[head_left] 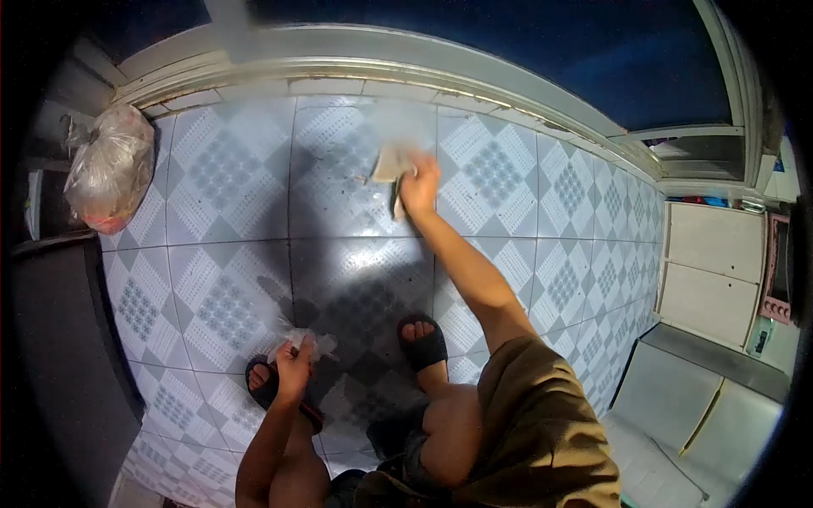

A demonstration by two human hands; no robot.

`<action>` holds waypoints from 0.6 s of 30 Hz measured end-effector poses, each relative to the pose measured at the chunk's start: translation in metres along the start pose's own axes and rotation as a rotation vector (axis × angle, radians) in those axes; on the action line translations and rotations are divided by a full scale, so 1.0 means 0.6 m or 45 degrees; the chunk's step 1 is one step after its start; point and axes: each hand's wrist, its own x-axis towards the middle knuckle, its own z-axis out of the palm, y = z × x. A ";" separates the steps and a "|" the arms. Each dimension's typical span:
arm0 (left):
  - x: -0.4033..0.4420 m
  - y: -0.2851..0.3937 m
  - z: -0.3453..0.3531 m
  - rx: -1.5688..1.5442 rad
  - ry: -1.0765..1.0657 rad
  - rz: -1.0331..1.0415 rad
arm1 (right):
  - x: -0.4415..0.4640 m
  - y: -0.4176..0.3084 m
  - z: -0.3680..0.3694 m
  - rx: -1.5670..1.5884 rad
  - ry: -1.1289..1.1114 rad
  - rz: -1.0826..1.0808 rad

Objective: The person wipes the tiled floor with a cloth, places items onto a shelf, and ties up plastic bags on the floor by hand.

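Observation:
My left hand (294, 368) is closed on a crumpled, whitish translucent plastic bag (320, 344), low over the floor beside my left sandal (262, 381). Farther forward, my right hand (420, 184) grips a pale, flat piece (391, 162) that looks like paper or cloth; a dark-edged part hangs below the fingers. What it is made of is too blurred to tell. Small dark specks and bits lie on the patterned tile floor (339, 203) to the left of my right hand.
A full, knotted plastic bag (112, 173) rests at the far left. My right sandal (423, 343) is on the tiles. A window frame (339, 72) spans the front. White cabinets (711, 254) and a metallic-looking box (669, 389) stand at the right, a dark cabinet (72, 330) at the left.

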 end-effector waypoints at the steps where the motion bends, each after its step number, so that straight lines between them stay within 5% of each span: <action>1: 0.003 0.003 -0.002 0.003 0.007 0.004 | 0.024 -0.024 0.005 0.065 0.057 -0.019; 3: -0.001 -0.005 -0.015 -0.070 -0.004 0.064 | 0.095 -0.011 0.003 0.095 0.251 0.018; 7: 0.005 -0.031 -0.050 -0.115 0.126 0.095 | 0.218 0.026 0.056 0.294 0.150 0.775; 10: 0.012 -0.041 -0.068 -0.036 0.217 0.069 | 0.227 0.008 0.165 0.256 0.302 0.841; 14: 0.002 0.014 -0.054 -0.119 0.180 0.060 | 0.112 -0.136 0.260 -0.190 -0.095 -0.138; 15: 0.006 0.011 -0.053 -0.115 0.173 0.064 | 0.102 -0.163 0.258 -0.184 -0.108 -0.143; 17: 0.011 0.000 -0.057 -0.119 0.185 0.072 | 0.074 -0.242 0.222 0.236 -0.561 -0.027; 18: 0.014 -0.008 -0.061 -0.145 0.152 0.095 | 0.067 -0.245 0.210 0.353 -0.479 -0.152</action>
